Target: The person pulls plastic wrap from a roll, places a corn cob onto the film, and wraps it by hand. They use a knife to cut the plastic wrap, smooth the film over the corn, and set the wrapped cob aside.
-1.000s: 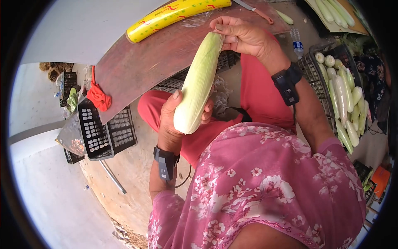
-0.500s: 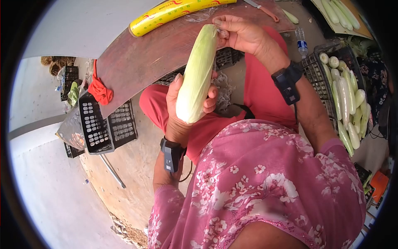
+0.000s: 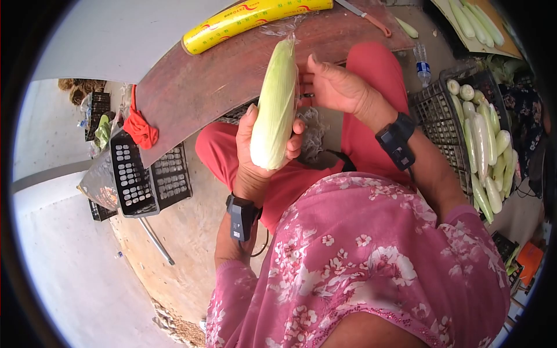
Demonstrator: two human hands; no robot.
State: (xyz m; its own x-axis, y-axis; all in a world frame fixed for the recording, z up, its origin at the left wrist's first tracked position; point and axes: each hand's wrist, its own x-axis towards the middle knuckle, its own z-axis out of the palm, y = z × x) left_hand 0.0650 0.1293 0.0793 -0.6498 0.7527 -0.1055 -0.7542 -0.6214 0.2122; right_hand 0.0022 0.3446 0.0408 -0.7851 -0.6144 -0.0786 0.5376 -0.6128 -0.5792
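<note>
An ear of corn in pale green husk (image 3: 274, 107) stands nearly upright, with clear film showing at its tip and right edge. My left hand (image 3: 250, 142) is wrapped round its lower half. To the right of the corn, my right hand (image 3: 339, 87) has its fingers apart, close to the film edge, and no object shows in it. Beyond the corn, a yellow printed roll (image 3: 249, 22) lies on the reddish board (image 3: 191, 87), with a crumpled bit of clear film beside it.
A knife (image 3: 377, 22) lies at the board's far right. A black crate (image 3: 432, 110) of wrapped pale green vegetables stands right, near a water bottle (image 3: 423, 66). A red cloth (image 3: 139, 127) hangs over the board's left edge, by another black crate (image 3: 130, 174).
My right hand has left the corn's tip and moved down, its fingers opening. Clear film now sticks up from the tip. My left hand has shifted slightly right with the corn.
</note>
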